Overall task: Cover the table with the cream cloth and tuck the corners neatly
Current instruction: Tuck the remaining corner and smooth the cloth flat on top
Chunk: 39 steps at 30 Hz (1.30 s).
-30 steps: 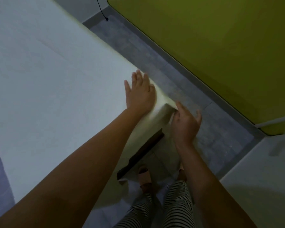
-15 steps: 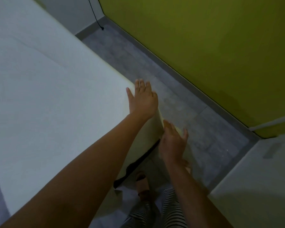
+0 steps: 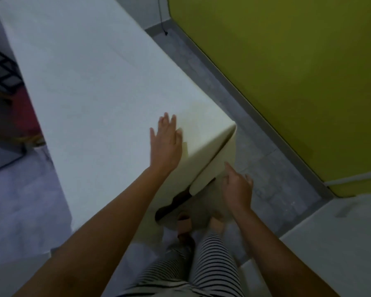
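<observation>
The cream cloth (image 3: pixel 90 86) lies over the whole long table and hangs down its near end. At the near right corner (image 3: pixel 231 127) it is folded into a diagonal flap (image 3: pixel 214 166). My left hand (image 3: pixel 166 144) rests flat on the tabletop just left of that corner, fingers spread. My right hand (image 3: pixel 237 188) is lower, beside the hanging flap at its bottom edge, fingers loosely apart and touching or nearly touching the cloth. A dark gap (image 3: pixel 176 201) of the table shows under the flap's lower edge.
A yellow-green wall (image 3: pixel 298 71) runs along the right, with a narrow strip of grey tiled floor (image 3: pixel 266 168) between it and the table. A black cable (image 3: pixel 162 18) hangs at the far wall. Dark furniture (image 3: pixel 2 71) stands left. My striped trousers and feet are below.
The view has swung left and pulled back. My right hand dropped from the corner's top to the flap's lower edge; the corner now shows a flat diagonal fold. My left hand stayed on the top.
</observation>
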Motion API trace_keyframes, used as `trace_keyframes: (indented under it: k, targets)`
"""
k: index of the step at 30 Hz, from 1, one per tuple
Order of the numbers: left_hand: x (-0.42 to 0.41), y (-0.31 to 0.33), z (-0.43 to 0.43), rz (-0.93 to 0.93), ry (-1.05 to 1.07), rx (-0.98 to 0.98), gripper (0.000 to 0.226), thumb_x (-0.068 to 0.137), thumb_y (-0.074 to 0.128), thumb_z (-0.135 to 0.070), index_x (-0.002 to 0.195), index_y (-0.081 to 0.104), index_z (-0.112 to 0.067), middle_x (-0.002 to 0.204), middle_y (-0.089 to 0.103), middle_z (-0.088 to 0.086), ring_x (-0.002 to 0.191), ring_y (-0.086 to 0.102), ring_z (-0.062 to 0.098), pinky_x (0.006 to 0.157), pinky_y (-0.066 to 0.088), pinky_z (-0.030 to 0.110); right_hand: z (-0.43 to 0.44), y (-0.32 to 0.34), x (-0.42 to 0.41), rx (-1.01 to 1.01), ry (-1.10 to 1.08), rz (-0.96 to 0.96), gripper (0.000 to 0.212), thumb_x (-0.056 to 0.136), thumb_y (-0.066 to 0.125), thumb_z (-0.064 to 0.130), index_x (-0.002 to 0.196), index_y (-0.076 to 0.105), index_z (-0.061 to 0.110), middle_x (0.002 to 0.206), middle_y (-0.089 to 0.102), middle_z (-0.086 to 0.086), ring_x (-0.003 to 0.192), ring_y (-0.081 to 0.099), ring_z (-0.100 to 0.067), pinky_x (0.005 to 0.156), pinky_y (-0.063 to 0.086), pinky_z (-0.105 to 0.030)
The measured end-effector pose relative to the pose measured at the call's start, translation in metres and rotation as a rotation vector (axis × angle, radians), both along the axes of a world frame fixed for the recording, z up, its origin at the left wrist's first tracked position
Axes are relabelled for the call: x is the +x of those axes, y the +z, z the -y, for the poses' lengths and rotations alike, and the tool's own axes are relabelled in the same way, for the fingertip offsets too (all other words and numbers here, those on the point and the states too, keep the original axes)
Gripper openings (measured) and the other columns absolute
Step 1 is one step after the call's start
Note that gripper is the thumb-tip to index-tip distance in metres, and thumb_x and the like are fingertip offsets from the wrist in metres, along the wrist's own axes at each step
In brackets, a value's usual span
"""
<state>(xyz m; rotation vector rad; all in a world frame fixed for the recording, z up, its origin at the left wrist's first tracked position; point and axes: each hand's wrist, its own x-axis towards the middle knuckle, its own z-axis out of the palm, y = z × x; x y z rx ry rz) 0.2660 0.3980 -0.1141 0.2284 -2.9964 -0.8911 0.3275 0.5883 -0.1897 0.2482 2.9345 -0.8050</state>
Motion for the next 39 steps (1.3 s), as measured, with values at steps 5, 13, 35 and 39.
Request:
trace_keyframes:
  k: [5, 13, 35, 39]
  targets:
    - [0.064, -0.007, 0.071, -0.111, 0.31, -0.074, 0.051, 0.101, 0.028, -0.025, 0.15, 0.023, -0.011, 0.159, 0.012, 0.009, 0.148, 0.007, 0.02, 0.119, -0.002, 0.043, 0.024, 0.049, -0.011, -0.11, 0.063, -0.119, 0.042, 0.091, 0.045, 0.004, 0.129, 0.057, 0.018, 0.09, 0.067, -0.007, 0.09, 0.059, -0.025, 0.098, 0.031, -0.04]
    - [0.125, -0.023, 0.125, -0.197, 0.733, -0.039, 0.057, 0.096, 0.025, -0.029, 0.15, 0.021, -0.012, 0.16, 0.011, 0.009, 0.148, 0.007, 0.021, 0.117, -0.008, 0.041, 0.126, 0.085, -0.023, -0.139, 0.526, -0.251, 0.041, 0.091, 0.041, 0.02, 0.13, 0.054, 0.015, 0.136, 0.055, -0.005, 0.124, 0.047, -0.024, 0.106, 0.031, -0.042]
    - [0.22, -0.065, 0.079, -0.268, 1.473, 0.471, 0.014, 0.089, 0.045, -0.023, 0.077, 0.052, -0.022, 0.073, 0.056, -0.005, 0.065, 0.053, 0.015, 0.059, 0.043, 0.034, 0.181, 0.058, 0.0, 0.323, 1.412, -0.052, 0.057, 0.101, 0.021, 0.041, 0.152, 0.011, 0.016, 0.16, 0.007, -0.003, 0.147, 0.003, -0.021, 0.117, 0.003, -0.038]
    - [0.237, -0.074, 0.071, -0.188, 1.45, 0.339, 0.026, 0.083, 0.048, -0.022, 0.061, 0.034, -0.021, 0.059, 0.041, -0.003, 0.055, 0.04, 0.016, 0.051, 0.032, 0.031, 0.18, 0.056, 0.003, 0.32, 1.408, -0.111, 0.058, 0.101, 0.024, 0.041, 0.151, 0.014, 0.014, 0.159, 0.012, -0.004, 0.147, 0.007, -0.023, 0.118, 0.006, -0.039]
